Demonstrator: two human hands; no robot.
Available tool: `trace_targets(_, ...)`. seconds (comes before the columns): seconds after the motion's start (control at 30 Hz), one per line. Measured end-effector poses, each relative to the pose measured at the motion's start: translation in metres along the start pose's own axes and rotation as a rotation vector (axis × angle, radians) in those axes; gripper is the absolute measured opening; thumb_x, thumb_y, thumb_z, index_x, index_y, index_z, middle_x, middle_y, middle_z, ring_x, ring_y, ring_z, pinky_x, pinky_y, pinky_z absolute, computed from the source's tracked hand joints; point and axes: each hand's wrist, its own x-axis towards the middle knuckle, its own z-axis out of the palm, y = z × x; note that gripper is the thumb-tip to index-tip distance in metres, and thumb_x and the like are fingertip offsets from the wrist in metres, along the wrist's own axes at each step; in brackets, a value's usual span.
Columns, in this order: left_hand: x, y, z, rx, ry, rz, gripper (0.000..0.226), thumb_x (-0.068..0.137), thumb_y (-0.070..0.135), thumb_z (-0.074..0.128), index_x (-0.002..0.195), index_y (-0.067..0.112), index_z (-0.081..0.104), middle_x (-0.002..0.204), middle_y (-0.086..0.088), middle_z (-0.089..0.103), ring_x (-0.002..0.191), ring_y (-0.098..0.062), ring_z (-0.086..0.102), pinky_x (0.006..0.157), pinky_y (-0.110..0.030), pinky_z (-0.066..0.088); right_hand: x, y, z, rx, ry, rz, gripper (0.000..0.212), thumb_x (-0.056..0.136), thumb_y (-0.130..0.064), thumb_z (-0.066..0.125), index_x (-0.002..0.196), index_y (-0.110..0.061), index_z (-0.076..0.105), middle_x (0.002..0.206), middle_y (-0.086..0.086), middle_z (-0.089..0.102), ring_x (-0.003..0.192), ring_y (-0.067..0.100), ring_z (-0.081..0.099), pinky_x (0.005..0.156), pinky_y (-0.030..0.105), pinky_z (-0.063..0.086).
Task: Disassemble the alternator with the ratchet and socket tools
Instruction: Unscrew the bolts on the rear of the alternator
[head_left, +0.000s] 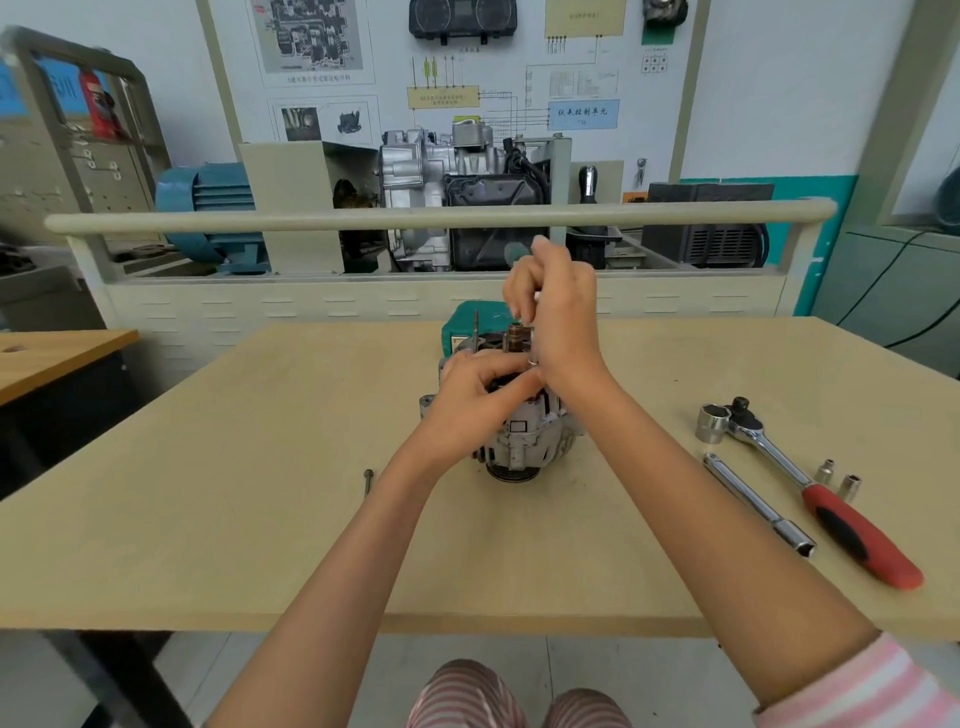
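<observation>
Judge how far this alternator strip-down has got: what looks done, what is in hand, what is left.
Done: one long bolt lies loose on the table, and the ratchet is set down. In hand: the left hand grips the alternator while the right hand pinches something small above its top; what, I cannot tell. Left: the housing is not yet split.

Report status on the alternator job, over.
Left hand grips alternator, standing on table. Right hand pinching something small above its top. Ratchet lying unused at right. Nothing in the way.
</observation>
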Motion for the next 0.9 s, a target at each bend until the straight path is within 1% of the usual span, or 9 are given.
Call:
trace_targets(0.23, 0.002, -0.01, 0.002, -0.103, 0.071, -0.108, 0.054, 0.076, -0.017, 0.049, 0.045, 0.021, 0.029, 0.034, 0.016, 0.029, 0.037, -0.002, 0.022, 0.043, -0.012, 0.016, -0.015, 0.015, 0.006, -1.135, 0.284, -0.429, 0.025, 0.081, -0.02, 0.047, 0.059, -0.01, 0.055, 0.06, 0.002, 0.048, 0.064, 0.019, 0.042, 0.079, 0.033, 0.032)
trace_targets(0.37, 0.001, -0.003, 0.003, -0.063, 0.046, -0.046, 0.051, 0.083, -0.008, 0.056, 0.05, 0.029, 0.047, 0.041, 0.016, 0.039, 0.043, 0.0, 0.031, 0.049, -0.015, 0.022, -0.004, 0.005, 0.003, -0.645, 0.118, -0.25, 0.043, 0.082, -0.017, 0.043, 0.043, -0.022, 0.026, 0.043, -0.008, 0.026, 0.047, 0.012, 0.027, 0.061, 0.028, 0.029)
trace_targets(0.43, 0.0, -0.001, 0.001, -0.055, 0.006, -0.019, 0.028, 0.09, 0.005, 0.058, 0.063, 0.012, 0.064, 0.05, -0.001, 0.046, 0.049, -0.004, 0.034, 0.053, -0.02, 0.026, 0.001, -0.002, -0.001, -0.261, 0.022, -0.069, 0.043, 0.081, -0.016, 0.041, 0.041, -0.017, 0.026, 0.041, 0.001, 0.024, 0.044, 0.017, 0.024, 0.051, 0.03, 0.024)
trace_targets(0.53, -0.001, 0.001, 0.0, -0.085, 0.009, -0.007, 0.028, 0.092, 0.01, 0.057, 0.073, -0.011, 0.061, 0.057, -0.023, 0.046, 0.054, -0.017, 0.035, 0.056, -0.028, 0.026, 0.001, -0.002, 0.0, -0.027, -0.019, 0.026, 0.046, 0.086, -0.013, 0.04, 0.04, -0.015, 0.033, 0.042, 0.004, 0.03, 0.045, 0.018, 0.029, 0.05, 0.029, 0.032)
trace_targets(0.6, -0.001, 0.001, -0.001, -0.082, 0.017, -0.01, 0.027, 0.089, 0.003, 0.058, 0.062, 0.005, 0.062, 0.053, -0.015, 0.049, 0.053, -0.015, 0.037, 0.055, -0.029, 0.027, -0.003, -0.001, 0.006, -0.114, 0.044, -0.064, 0.043, 0.085, -0.013, 0.041, 0.043, -0.013, 0.034, 0.043, 0.004, 0.029, 0.045, 0.017, 0.028, 0.052, 0.032, 0.03)
trace_targets(0.67, -0.001, -0.002, -0.001, -0.102, 0.049, -0.051, 0.044, 0.081, -0.01, 0.054, 0.049, 0.02, 0.048, 0.044, 0.01, 0.043, 0.047, -0.003, 0.032, 0.051, -0.022, 0.025, -0.009, 0.007, 0.007, -0.493, 0.131, -0.267, 0.038, 0.086, -0.013, 0.045, 0.049, -0.015, 0.035, 0.049, 0.0, 0.032, 0.052, 0.014, 0.031, 0.061, 0.033, 0.031)
trace_targets(0.77, 0.001, -0.01, 0.002, -0.121, 0.082, -0.14, 0.031, 0.075, -0.017, 0.049, 0.048, -0.001, 0.043, 0.044, -0.002, 0.039, 0.047, -0.016, 0.03, 0.047, -0.023, 0.021, -0.016, 0.014, 0.008, -1.234, 0.262, -0.368, 0.023, 0.082, -0.023, 0.047, 0.065, -0.011, 0.057, 0.066, 0.004, 0.05, 0.069, 0.02, 0.044, 0.081, 0.034, 0.031)
trace_targets(0.83, -0.001, -0.008, 0.004, -0.119, 0.089, -0.126, 0.022, 0.073, -0.009, 0.05, 0.052, -0.008, 0.043, 0.049, -0.006, 0.039, 0.052, -0.02, 0.028, 0.05, -0.027, 0.02, -0.016, 0.012, 0.009, -1.326, 0.237, -0.342, 0.026, 0.081, -0.026, 0.045, 0.068, -0.01, 0.06, 0.068, 0.004, 0.052, 0.071, 0.021, 0.043, 0.081, 0.034, 0.03)
trace_targets(0.9, -0.001, -0.004, 0.004, -0.105, 0.088, -0.091, 0.025, 0.072, -0.001, 0.052, 0.049, 0.003, 0.042, 0.046, -0.002, 0.038, 0.05, -0.014, 0.03, 0.051, -0.026, 0.02, -0.012, 0.007, 0.009, -1.077, 0.177, -0.325, 0.029, 0.081, -0.023, 0.044, 0.054, -0.014, 0.05, 0.056, -0.004, 0.041, 0.063, 0.017, 0.039, 0.077, 0.033, 0.031)
